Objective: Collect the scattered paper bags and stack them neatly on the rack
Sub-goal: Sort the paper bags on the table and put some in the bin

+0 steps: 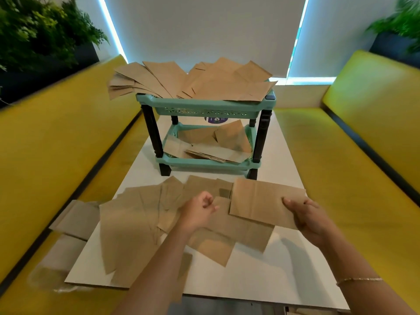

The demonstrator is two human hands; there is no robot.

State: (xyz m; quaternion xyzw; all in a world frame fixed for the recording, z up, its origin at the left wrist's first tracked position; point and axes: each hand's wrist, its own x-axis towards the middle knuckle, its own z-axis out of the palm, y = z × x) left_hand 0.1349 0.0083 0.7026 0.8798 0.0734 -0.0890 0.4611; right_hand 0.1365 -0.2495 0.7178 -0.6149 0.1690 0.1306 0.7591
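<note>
The right hand grips a flat paper bag by its right end, thumb on top, holding it just above the scattered bags — brown, overlapping, spread over the near half of the white bench. The left hand hovers over that pile with fingers loosely curled, holding nothing. Beyond stands the green rack — more bags fanned loosely on its top shelf, a few on the lower one. Yellow seats flank the bench.
</note>
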